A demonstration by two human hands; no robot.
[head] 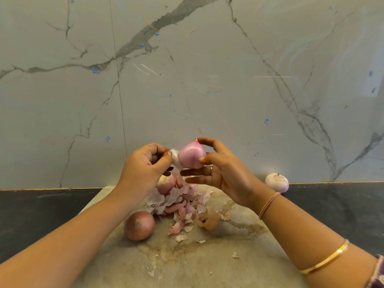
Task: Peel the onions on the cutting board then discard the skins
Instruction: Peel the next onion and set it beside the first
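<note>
You're about midway. One peeled onion (277, 182) is sitting on the counter (332, 204), off the cutting board (207, 256). A brown onion (139, 225) is lying unpeeled, and a half-hidden onion (166, 183) is showing below your left hand (143, 169). The skin pile (182, 206) isn't discarded yet. Your right hand (224, 175) is holding the pink onion (191, 155) above the board, fingers curled round it. Your left hand is pinching a skin strip (175, 157) at its left side.

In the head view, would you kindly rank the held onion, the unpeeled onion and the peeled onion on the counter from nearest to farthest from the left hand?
1. Held onion: beside the left hand, which pinches its loose skin.
2. Unpeeled onion: below the hand, on the cutting board.
3. Peeled onion: far right, on the counter.
</note>
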